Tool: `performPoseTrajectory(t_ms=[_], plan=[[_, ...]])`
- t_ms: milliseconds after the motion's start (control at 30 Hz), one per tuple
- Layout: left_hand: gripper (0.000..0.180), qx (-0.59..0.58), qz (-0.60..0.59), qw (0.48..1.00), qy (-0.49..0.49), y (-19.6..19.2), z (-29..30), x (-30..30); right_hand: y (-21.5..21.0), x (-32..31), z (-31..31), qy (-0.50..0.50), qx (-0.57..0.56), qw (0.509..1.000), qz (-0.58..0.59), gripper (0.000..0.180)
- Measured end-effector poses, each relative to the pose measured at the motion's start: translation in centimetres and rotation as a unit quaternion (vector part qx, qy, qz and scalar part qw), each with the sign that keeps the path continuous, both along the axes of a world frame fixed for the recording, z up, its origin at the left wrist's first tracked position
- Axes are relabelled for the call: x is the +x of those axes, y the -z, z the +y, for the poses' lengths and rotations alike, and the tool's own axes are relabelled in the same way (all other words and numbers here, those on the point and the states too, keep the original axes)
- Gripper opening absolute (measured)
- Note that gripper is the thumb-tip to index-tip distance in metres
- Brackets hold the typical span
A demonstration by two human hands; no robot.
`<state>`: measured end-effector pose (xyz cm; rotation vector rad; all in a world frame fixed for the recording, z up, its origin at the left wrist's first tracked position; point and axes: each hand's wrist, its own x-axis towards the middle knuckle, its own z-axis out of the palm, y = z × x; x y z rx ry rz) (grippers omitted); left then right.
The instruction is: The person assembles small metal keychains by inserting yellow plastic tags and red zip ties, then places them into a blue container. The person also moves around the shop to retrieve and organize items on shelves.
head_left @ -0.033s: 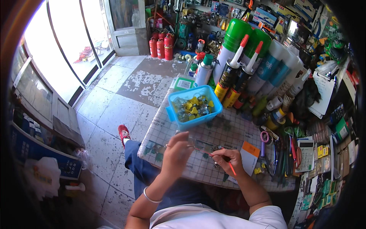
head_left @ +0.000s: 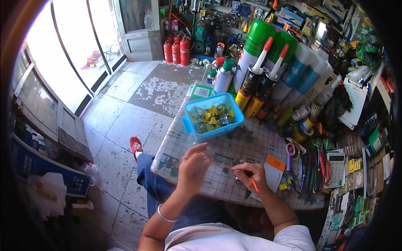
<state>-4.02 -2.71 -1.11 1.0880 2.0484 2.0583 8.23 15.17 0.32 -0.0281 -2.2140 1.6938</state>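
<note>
My right hand pinches a thin red stick-like tool over the front of the table. Its slim end reaches left toward my left hand. That hand is raised, with its fingers bent and smeared by motion. Something clear shows faintly by its fingertips, but I cannot make out what it is or whether it is held. Small dark metal pieces lie by my right fingers. Beyond my hands, a light-blue plastic tub holds several yellow and clear small parts.
The tub stands on a table with a checked cover. Behind it are spray cans and red-tipped sealant tubes. An orange-and-white card, purple-handled scissors and a calculator lie to the right. Red fire extinguishers stand on the floor.
</note>
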Motion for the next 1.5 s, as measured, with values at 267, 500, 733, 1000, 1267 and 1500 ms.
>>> performPoseTrajectory(t_ms=[267, 500, 733, 1000, 1267, 1500], plan=[[0.018, 0.254, -0.410, 0.859, 0.172, 0.6, 0.2, -0.1, -0.4, 0.4, -0.2, 0.045, 0.055, 0.997, 0.021, 0.006], [0.019, 0.214, -0.371, 0.889, 0.162, 0.7, 0.2, 0.0, -0.8, 0.5, -0.3, 0.051, 0.050, 0.997, 0.017, 0.005], [0.018, 0.120, -0.295, 0.936, 0.150, 0.7, 0.5, 0.7, -0.9, 0.2, -0.3, 0.037, 0.074, 0.996, 0.021, 0.005], [0.012, 0.042, -0.174, 0.971, 0.160, 0.7, 0.7, 1.6, -0.7, 0.0, -0.4, 0.035, 0.098, 0.994, 0.016, 0.009], [0.012, -0.075, -0.007, 0.993, 0.089, -1.0, 1.5, 2.7, -0.1, 0.2, -0.3, 0.054, 0.057, 0.996, -0.038, 0.016], [0.014, -0.099, -0.038, 0.994, -0.009, -0.2, 1.9, 3.4, 0.3, 0.0, -0.3, 0.042, 0.073, 0.996, -0.043, 0.018]])
